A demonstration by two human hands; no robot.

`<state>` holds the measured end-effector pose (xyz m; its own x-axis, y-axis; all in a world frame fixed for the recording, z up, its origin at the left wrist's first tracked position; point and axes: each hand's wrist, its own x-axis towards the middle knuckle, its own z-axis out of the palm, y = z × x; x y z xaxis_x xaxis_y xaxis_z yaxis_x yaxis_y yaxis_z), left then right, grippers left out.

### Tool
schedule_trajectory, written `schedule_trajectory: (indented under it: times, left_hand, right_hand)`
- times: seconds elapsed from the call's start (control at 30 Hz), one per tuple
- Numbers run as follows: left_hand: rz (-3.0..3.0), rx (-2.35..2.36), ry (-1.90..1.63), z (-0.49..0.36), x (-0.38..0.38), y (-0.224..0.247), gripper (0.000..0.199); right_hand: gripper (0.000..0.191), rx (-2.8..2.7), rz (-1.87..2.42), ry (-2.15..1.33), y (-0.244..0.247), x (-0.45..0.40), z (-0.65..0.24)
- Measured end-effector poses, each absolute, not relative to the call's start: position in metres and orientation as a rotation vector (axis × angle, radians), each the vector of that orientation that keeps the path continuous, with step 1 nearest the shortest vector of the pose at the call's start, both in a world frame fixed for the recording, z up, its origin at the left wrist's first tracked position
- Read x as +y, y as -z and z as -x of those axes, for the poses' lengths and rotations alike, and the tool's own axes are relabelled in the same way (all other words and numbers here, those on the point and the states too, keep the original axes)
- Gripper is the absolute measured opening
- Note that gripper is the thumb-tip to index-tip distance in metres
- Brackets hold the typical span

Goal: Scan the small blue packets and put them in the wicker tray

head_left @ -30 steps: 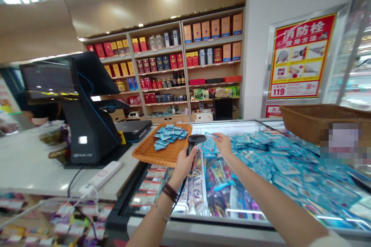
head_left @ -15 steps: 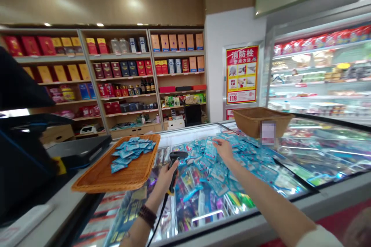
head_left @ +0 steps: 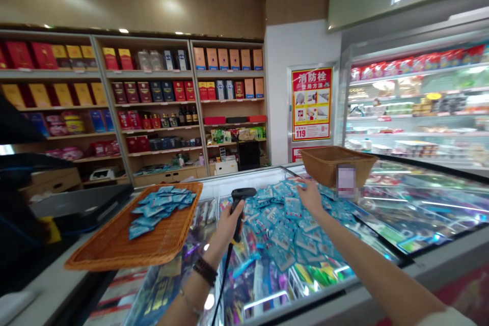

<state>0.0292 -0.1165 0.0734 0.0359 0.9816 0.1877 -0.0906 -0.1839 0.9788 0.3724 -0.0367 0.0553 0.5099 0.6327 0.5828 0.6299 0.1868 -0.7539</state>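
Left hand (head_left: pixel 229 226) closed round black corded barcode scanner (head_left: pixel 241 194); right hand (head_left: pixel 310 196) fingers part-curled at light, soft, slippery blue foil sachets (head_left: pixel 284 229) heaped in glass-sided chest freezer (head_left: pixel 244 178), hold unclear; pinch sachets by sealed edge

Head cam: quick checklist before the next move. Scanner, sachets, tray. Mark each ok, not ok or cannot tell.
1. Grip: ok. The left hand is wrapped around the handheld barcode scanner.
2. Cable: ok. The scanner cord hangs loose below the hand, with no snag visible.
3. Sachet in hand: cannot tell. The right hand is down on the blue sachets, but its hold is unclear.
4. Sachet at scanner: not ok. The right hand is apart from the scanner, and nothing is held up to its head.
5. Tray: ok. The sachets in the wicker tray lie inside its rim.
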Motion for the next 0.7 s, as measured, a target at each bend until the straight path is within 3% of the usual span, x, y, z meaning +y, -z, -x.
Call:
schedule_trajectory:
  times: [0.2, 0.47, 0.57, 0.7]
  left_hand:
    - [-1.191, 1.098, -1.549, 0.041, -0.125, -0.082, 0.085]
    - [-1.022, 1.258, -1.785, 0.169, -0.141, -0.076, 0.089]
    - [-0.998, 1.347, -1.836, 0.209, -0.14, -0.08, 0.085]
    - [-0.953, 1.381, -1.907, 0.244, -0.134, -0.079, 0.085]
  right_hand:
    - [0.024, -1.26, 1.326, -0.2, -0.05, -0.015, -0.264]
    - [0.028, -1.557, 1.073, -0.496, -0.035, 0.014, -0.038]
    - [0.043, -1.729, 1.032, -0.508, -0.035, 0.023, 0.034]
    - [0.076, -1.949, 1.017, -0.434, -0.035, 0.048, 0.093]
